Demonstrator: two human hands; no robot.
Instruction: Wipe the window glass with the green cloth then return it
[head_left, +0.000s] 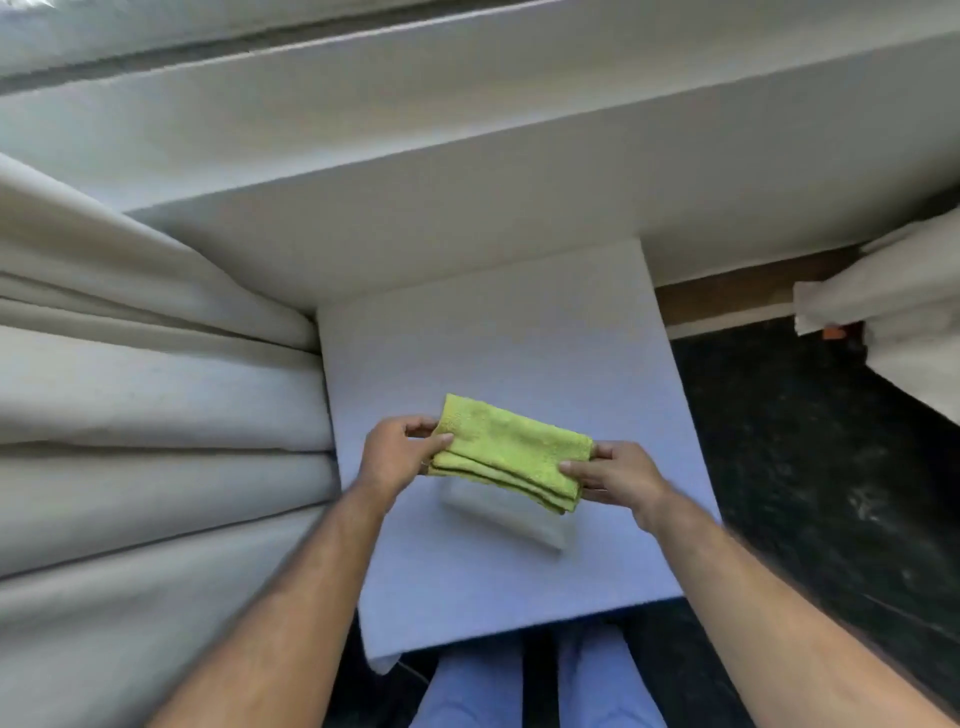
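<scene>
Cloth (506, 452), green, folded in several layers, held in the air just above a pale blue table (415, 571). A soft shadow lies on the table directly under it, so it is not resting on the surface.

Head view, grips: left hand (397, 449) pinches the cloth's left end, thumb on top, fingers curled beneath. Right hand (610, 475) pinches the right end the same way. Both hands are closed on the cloth; the cloth spans flat between them, slightly tilted, right end nearer the person.

Head view, surroundings: white sill (467, 156) and lower window frame run across the top; the glass itself is barely in view, at the top edge. Pale curtain (130, 389) bunched in folds at left, touching the table's left edge. Dark floor (805, 467) at right. Knees in blue trousers below the table edge.

Step, judged: the folded cloth over the table fits either a pick-up before wiping or a return after it; I cannot tell which from this frame. If wiping is ahead, the next move calls for raising the cloth past the sill to the glass, probably in one hand. If returning, lower it flat onto the table and let go with both hands.
</scene>
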